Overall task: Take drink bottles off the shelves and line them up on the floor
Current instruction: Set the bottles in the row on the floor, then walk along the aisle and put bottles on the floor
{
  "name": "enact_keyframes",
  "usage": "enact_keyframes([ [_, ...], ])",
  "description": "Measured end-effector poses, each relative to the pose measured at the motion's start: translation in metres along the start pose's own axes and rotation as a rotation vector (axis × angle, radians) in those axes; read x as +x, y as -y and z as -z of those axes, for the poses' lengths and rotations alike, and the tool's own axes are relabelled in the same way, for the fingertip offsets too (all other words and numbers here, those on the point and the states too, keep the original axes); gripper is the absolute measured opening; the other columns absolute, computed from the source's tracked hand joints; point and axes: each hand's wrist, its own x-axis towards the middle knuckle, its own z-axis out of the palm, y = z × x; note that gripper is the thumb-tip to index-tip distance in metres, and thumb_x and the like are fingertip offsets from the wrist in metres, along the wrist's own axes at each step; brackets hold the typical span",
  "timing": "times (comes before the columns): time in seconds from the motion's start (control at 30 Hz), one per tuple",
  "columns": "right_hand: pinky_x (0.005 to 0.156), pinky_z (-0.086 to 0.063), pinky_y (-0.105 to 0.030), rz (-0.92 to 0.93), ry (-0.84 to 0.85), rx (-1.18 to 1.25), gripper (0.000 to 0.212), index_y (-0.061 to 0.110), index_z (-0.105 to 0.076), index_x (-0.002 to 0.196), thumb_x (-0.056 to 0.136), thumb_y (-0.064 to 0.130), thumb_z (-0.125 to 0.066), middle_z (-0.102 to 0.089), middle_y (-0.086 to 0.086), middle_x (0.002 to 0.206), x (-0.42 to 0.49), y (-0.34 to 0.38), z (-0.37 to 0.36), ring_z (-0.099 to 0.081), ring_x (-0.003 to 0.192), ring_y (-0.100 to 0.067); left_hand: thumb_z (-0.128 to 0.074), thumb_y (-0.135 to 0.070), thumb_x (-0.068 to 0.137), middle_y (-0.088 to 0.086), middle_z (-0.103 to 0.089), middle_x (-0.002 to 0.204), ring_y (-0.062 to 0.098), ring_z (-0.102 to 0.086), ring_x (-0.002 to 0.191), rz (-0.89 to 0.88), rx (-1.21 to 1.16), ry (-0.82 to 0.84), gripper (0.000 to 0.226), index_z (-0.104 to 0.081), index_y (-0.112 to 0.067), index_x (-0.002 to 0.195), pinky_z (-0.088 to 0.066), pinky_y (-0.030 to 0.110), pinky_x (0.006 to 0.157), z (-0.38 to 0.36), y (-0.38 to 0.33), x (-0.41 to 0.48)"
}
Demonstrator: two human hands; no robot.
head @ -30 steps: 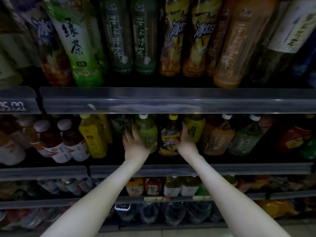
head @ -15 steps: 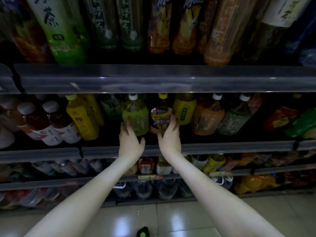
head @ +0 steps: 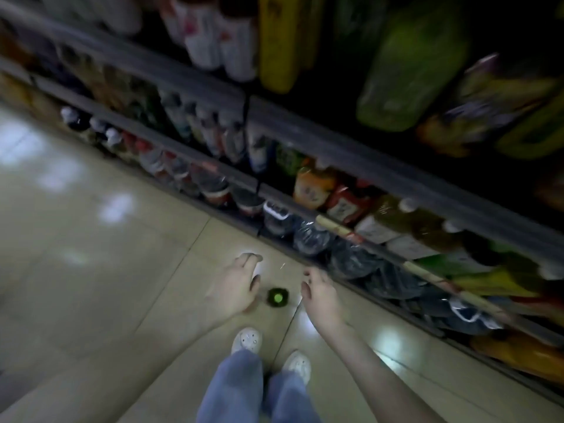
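Below, left hand (head: pixel 235 285) and right hand (head: pixel 320 296) slack, empty, green-capped bottle (head: pixel 277 297) between.

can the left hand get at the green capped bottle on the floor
Probably yes: the left hand is empty and just beside the bottle, with bare floor between them, though it may take bending down.

Head camera looks steeply down at floor (head: pixel 91 270).
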Motion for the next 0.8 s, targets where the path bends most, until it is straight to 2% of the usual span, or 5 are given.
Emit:
enact_keyframes([
  [0.17,0.094,-0.042,-0.03,-0.118,0.243,-0.066,0.046,0.015,-0.037,0.141,0.096,0.019,-0.046,-0.046,-0.005,0.137,0.031,-0.053,-0.147,-0.05,0.121,-0.021,-0.048,-0.018,0.095,0.007,-0.043,0.14,0.029,-0.056,0.111,0.245,-0.053,0.104,0.043,-0.041,-0.012,0.137,-0.043,0.034,0.086,-0.099,0.114,0.016],
  [0.27,0.096,-0.043,-0.031,-0.11,0.274,-0.23,0.059,0.018,-0.022,0.148,0.096,0.024,-0.048,-0.042,-0.008,0.14,0.08,-0.092,-0.236,-0.046,0.124,-0.024,-0.037,-0.029,0.089,0.014,-0.049,0.136,0.036,-0.058,0.11,0.204,-0.068,0.107,0.051,-0.048,-0.006,0.134,-0.05,0.039,0.085,-0.171,0.181,0.047],
  [0.5,0.094,-0.043,-0.041,-0.16,0.501,-0.504,0.055,0.032,-0.021,0.146,0.097,0.036,-0.046,-0.023,-0.017,0.146,0.185,-0.176,-0.387,-0.044,0.119,-0.036,-0.047,-0.019,0.095,0.009,-0.024,0.154,0.026,-0.029,0.138,0.175,0.03,0.173,0.059,-0.023,-0.012,0.149,-0.026,0.031,0.109,-0.301,0.278,0.1],
  [0.6,0.086,-0.044,-0.04,-0.138,0.448,-0.526,0.041,0.024,-0.032,0.135,0.096,0.018,-0.042,-0.035,-0.022,0.134,0.192,-0.193,-0.404,-0.049,0.11,-0.037,-0.052,-0.016,0.092,0.01,-0.025,0.153,0.03,-0.033,0.135,0.158,-0.039,0.199,0.059,-0.03,-0.012,0.146,-0.035,0.04,0.107,-0.327,0.276,0.087],
  [0.8,0.072,-0.046,-0.035,-0.08,0.382,-0.334,0.027,0.023,-0.043,0.122,0.096,0.032,-0.045,-0.052,-0.011,0.115,0.143,-0.155,-0.329,-0.058,0.094,-0.033,-0.053,-0.023,0.093,0.003,-0.025,0.153,0.027,-0.039,0.131,0.108,-0.069,0.201,0.058,-0.032,-0.022,0.147,-0.041,0.039,0.101,-0.274,0.242,0.055],
])
